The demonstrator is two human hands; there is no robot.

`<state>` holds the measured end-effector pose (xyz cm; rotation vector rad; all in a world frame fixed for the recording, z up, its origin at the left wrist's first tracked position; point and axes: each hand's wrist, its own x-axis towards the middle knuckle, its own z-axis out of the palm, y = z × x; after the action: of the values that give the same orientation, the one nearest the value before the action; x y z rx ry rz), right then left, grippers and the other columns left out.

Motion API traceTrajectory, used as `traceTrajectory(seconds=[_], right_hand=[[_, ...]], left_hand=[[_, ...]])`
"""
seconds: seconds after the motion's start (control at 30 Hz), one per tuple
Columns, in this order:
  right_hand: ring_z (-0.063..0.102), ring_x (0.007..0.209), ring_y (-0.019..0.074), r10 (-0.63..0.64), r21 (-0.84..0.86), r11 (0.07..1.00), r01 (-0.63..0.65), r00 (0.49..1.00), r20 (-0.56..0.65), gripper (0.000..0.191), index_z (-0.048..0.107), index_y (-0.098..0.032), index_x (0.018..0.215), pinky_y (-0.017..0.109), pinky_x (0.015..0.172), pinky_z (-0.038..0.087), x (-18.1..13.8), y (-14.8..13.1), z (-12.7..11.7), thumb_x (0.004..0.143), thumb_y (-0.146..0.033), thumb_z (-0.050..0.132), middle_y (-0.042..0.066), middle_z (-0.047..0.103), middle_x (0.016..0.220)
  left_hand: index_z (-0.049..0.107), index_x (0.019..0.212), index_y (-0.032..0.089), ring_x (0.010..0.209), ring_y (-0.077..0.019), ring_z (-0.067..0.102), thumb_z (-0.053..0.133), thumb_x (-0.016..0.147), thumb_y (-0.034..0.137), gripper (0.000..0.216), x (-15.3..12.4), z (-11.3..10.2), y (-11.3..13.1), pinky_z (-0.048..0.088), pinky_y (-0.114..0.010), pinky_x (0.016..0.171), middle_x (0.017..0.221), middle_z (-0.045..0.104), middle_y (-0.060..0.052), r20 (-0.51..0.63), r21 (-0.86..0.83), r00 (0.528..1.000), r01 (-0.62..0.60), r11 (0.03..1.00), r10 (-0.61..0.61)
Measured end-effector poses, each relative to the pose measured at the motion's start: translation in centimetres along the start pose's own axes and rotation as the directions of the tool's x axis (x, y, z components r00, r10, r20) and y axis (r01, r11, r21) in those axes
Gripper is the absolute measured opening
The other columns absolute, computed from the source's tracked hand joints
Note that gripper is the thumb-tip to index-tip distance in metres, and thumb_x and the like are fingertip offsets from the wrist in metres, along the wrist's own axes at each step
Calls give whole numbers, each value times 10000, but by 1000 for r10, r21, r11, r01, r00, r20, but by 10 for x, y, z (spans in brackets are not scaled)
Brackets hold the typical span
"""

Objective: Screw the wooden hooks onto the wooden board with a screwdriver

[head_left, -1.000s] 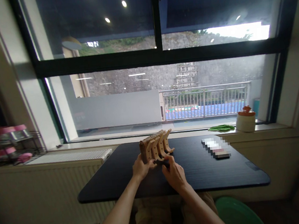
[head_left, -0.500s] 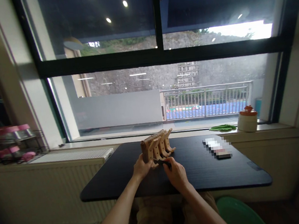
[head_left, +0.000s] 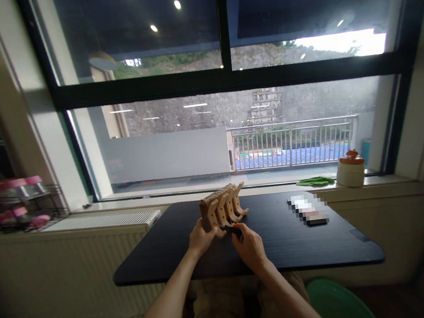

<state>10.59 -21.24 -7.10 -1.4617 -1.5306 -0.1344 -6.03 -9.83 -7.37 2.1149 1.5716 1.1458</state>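
A wooden rack with several curved hooks stands on edge on the black table. My left hand grips the rack's near end, fingers closed on it. My right hand is closed round a small dark tool whose tip points at the base of the nearest hook. Both forearms reach in from the bottom of the view.
A blurred flat item lies on the table to the right. On the windowsill stand a white jar with an orange lid and a green cloth. A wire rack with pink-lidded containers sits at the left. A green bin is below the table.
The view has shifted slightly. My right hand has drawn the dark tool a little closer to the rack's nearest hook; my left hand keeps its grip.
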Motion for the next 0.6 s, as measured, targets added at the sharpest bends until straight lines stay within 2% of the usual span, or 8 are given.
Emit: traceTrajectory(seconds=[0.17,0.37,0.5,0.6], right_hand=[[619,686,150,0,-27,1000,1,999,38,218,585,-222,979,227,636,387,0,0,-2,837,-306,443,13,679,790],[634,741,179,13,-70,997,-9,998,62,280,615,-220,932,248,645,399,0,1,-2,875,-359,378,36,686,797],[622,832,167,-33,-58,998,38,996,80,265,585,-245,1043,243,713,412,-1,-2,-4,829,-312,444,26,665,969],[615,861,169,-63,-42,997,66,995,83,422,477,-211,1194,243,728,417,-2,-4,-5,773,-244,483,48,631,1066]], left_hand=[[474,1094,202,934,-226,608,568,712,412,446,1,0,-1,436,-284,773,1021,645,-68,-8,11,1000,1,1000,-1],[472,1096,208,935,-221,607,560,722,380,421,2,1,-2,437,-284,778,1015,646,-68,-14,13,1000,-4,1000,4],[472,1101,208,939,-224,606,558,725,372,419,1,1,-1,438,-286,779,1015,644,-69,-17,13,1000,-2,1000,3],[476,1089,210,928,-217,610,558,727,377,407,0,-1,1,441,-279,772,1007,647,-62,-15,11,1000,-2,1000,2]])
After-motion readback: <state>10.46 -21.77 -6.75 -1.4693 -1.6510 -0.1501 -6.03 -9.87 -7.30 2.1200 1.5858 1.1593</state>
